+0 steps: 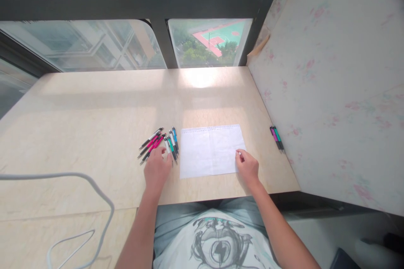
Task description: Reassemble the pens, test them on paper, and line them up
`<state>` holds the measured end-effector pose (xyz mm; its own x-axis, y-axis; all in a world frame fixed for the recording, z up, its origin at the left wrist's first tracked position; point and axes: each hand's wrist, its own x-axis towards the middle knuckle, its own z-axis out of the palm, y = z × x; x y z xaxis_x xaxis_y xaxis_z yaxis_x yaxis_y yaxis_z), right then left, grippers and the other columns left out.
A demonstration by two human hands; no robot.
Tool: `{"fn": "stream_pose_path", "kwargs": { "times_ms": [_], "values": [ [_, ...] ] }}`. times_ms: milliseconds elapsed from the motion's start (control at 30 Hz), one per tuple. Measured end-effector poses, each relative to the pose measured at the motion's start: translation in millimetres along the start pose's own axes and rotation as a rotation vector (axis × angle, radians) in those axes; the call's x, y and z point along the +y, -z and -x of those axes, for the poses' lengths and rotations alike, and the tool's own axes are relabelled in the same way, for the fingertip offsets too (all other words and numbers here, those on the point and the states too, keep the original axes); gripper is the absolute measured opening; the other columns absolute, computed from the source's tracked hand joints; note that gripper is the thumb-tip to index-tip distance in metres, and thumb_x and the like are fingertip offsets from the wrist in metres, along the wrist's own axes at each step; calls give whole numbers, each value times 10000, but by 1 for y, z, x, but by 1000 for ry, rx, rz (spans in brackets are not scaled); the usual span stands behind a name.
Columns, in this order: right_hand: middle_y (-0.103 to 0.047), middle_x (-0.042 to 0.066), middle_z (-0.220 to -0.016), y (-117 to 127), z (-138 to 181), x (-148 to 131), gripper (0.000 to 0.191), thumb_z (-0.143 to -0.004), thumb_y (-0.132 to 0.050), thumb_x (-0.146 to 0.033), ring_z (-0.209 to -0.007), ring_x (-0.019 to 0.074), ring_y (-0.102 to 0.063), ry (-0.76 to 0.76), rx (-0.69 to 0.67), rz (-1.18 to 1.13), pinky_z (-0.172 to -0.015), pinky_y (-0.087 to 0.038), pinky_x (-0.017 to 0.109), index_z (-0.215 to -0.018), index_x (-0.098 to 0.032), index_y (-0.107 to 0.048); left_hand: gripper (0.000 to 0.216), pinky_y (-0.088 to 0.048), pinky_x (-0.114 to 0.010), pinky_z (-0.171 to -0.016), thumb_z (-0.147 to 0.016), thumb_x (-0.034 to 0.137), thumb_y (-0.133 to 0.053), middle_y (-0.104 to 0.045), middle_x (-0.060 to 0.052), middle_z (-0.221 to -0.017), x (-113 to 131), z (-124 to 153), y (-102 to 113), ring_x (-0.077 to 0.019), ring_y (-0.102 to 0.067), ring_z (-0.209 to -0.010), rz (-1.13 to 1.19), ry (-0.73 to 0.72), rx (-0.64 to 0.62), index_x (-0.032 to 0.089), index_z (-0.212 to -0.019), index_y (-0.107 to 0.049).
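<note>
A white sheet of paper point(211, 150) lies on the pale wooden desk point(94, 109) in front of me. My right hand point(248, 166) rests at the sheet's lower right corner, fingers curled around a small pen whose white tip pokes out. Left of the sheet lies a fanned group of several pens point(160, 142), pink, black, teal and blue. My left hand point(157, 170) lies palm down just below them, fingertips touching the nearest pens, fingers loosely together.
Two more pens point(277, 138), pink and teal, lie at the desk's right edge against a floral wall panel point(331, 84). A white cable point(94, 201) loops over the desk's left front. Windows point(208, 42) line the far edge.
</note>
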<state>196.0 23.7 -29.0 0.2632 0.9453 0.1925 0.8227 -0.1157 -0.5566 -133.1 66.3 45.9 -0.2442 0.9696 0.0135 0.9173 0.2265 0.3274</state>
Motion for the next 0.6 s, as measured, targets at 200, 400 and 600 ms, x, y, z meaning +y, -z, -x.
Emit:
{"fn": "stream_pose_path", "kwargs": {
  "times_ms": [200,400,600],
  "values": [
    [-697,68,-723,5,-2,-3,353,-892,-436,-362,-647,179,-596,-46,-22,-66,-642,-393,267,-920,-162,-725,384,-478,-382,-717,-814,401,-535,-683,-143,-1016,3,-17,6,-306,-661,-882,-93,119,-251,187,-1132,-530],
    [-690,71,-711,8,-3,-5,375,-888,-438,-392,-630,181,-588,-63,-23,-111,-641,-404,275,-916,-153,-726,333,-486,-390,-712,-839,238,-454,-675,-199,-984,17,-17,9,-321,-666,-869,-233,73,-223,117,-1139,-530],
    [-691,68,-706,8,-4,-6,355,-884,-445,-369,-637,182,-598,-58,-22,-119,-638,-408,272,-910,-151,-724,265,-478,-392,-728,-833,261,-466,-676,-144,-879,4,-18,5,-301,-651,-837,-116,49,-201,138,-1026,-601]
  ]
}}
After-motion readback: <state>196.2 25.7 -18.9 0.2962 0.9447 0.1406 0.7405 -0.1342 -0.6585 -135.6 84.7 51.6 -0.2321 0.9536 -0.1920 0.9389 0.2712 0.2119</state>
